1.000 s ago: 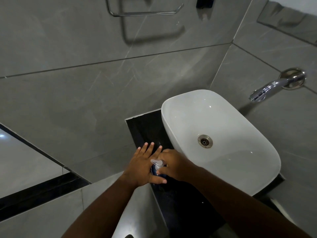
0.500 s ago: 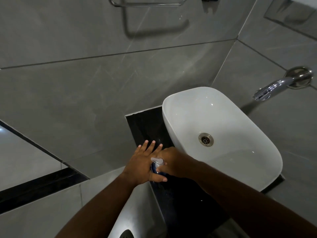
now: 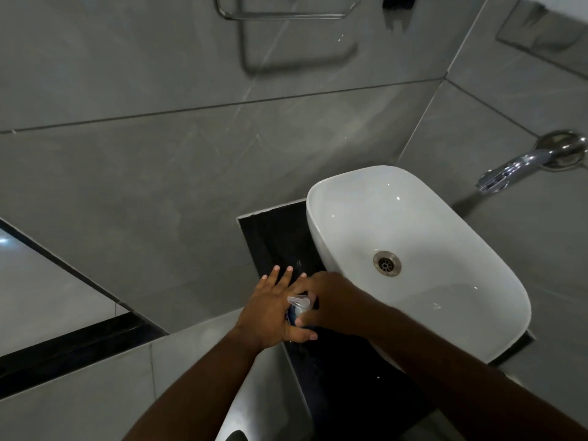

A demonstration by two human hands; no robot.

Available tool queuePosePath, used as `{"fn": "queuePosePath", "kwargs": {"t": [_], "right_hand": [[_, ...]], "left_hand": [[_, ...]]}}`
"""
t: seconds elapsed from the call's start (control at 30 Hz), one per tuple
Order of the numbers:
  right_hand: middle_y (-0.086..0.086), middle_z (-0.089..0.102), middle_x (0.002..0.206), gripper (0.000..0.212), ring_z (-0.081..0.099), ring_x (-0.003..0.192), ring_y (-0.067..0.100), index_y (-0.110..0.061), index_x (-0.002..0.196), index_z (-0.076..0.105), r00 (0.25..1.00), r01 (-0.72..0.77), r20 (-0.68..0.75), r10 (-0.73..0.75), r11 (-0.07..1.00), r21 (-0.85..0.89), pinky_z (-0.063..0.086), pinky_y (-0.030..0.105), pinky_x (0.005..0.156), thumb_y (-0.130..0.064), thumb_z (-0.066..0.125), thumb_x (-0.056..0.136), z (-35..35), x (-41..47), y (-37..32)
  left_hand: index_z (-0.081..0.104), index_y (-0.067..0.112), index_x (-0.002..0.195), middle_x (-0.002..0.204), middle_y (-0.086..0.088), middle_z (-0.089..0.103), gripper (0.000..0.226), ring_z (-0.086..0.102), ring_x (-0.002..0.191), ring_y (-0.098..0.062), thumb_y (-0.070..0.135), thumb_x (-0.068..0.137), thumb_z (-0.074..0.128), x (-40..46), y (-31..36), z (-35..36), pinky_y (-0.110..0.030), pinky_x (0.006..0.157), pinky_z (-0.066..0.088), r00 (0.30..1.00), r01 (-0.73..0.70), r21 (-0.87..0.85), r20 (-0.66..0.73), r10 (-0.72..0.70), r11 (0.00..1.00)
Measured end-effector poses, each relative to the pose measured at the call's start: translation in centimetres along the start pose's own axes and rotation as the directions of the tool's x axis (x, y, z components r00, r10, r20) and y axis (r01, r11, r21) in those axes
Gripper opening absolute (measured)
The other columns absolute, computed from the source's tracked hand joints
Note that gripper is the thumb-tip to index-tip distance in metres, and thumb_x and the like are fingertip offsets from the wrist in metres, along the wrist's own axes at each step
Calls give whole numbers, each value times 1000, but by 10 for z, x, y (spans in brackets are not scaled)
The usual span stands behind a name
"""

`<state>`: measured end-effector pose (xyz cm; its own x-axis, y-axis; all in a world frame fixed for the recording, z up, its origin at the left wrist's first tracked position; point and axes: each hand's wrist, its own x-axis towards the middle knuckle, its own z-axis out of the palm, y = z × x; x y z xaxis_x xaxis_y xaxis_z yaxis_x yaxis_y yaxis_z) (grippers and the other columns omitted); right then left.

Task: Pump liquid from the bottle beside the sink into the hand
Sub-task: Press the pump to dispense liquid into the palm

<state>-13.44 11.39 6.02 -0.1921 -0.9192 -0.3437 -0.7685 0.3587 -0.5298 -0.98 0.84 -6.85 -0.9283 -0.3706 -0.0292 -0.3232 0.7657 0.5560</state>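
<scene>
A small bottle with a clear pump head and a dark blue body stands on the black counter, just left of the white sink. My right hand is wrapped around the bottle from the right, its fingers over the pump. Most of the bottle is hidden by both hands. My left hand lies flat against the bottle's left side, back up, fingers spread. The nozzle points over it. No liquid is visible.
A chrome tap sticks out of the grey tiled wall right of the sink, and the drain sits mid-basin. A metal towel rail hangs on the wall above. A white rounded fixture lies below my left forearm.
Both hands stay at the bottle. The right hand has closed a little further over the pump; the view has shifted slightly.
</scene>
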Motion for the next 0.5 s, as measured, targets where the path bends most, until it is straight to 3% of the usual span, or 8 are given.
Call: {"fn": "queuePosePath", "kwargs": {"t": [0.07,0.17,0.2,0.27,0.33,0.43,0.5], "right_hand": [[20,67,106,25,62,99,32,0,106,65,1000,-2,12,2,1000,-30,45,32,80,-17,66,88,-2,3,-3],[22,47,141,45,44,129,31,8,134,43,997,-36,64,40,997,-65,30,33,107,-12,57,95,0,5,-6],[23,50,137,42,47,125,32,7,131,48,998,-7,58,11,998,-62,33,34,105,-10,58,94,0,5,-5],[22,65,111,24,59,105,35,2,110,64,998,53,37,-52,998,-39,45,35,87,-8,62,88,-5,0,-4],[17,68,102,17,61,97,33,-4,103,67,997,73,37,-72,997,-31,45,32,80,-9,64,87,-10,-4,-1],[22,60,122,36,55,112,32,0,121,58,997,65,45,-62,995,-70,43,33,92,-13,65,89,-6,-4,0],[16,57,130,45,53,117,24,-4,130,53,998,42,52,-38,996,-76,38,18,91,-18,66,89,2,-2,2]], "left_hand": [[4,42,151,163,-1,8,116,-12,146,-17,93,60,53,0,-1,0,-43,118,-5,1000,6,-8,12,-6,1000],[4,41,152,163,-2,6,117,-13,146,-17,94,58,52,0,-1,1,-42,117,-7,1000,5,-2,18,-5,1000],[5,41,152,163,-2,6,118,-14,146,-17,94,59,52,-1,-1,1,-42,117,-8,1000,7,-2,16,-7,1000],[5,40,152,163,-2,5,117,-15,146,-17,94,59,52,-1,0,1,-42,117,-9,1000,11,-4,14,-11,1000],[3,43,151,163,-2,4,115,-15,146,-17,93,60,52,-2,1,1,-43,117,-9,1000,7,-6,12,-7,1000],[-2,49,148,163,-2,4,112,-15,146,-17,93,61,53,-3,1,1,-42,116,-9,1000,7,-18,5,-7,1000],[-3,48,148,163,-2,3,113,-15,146,-18,93,61,53,-3,1,1,-43,117,-9,1000,10,-25,7,-10,1000]]}}
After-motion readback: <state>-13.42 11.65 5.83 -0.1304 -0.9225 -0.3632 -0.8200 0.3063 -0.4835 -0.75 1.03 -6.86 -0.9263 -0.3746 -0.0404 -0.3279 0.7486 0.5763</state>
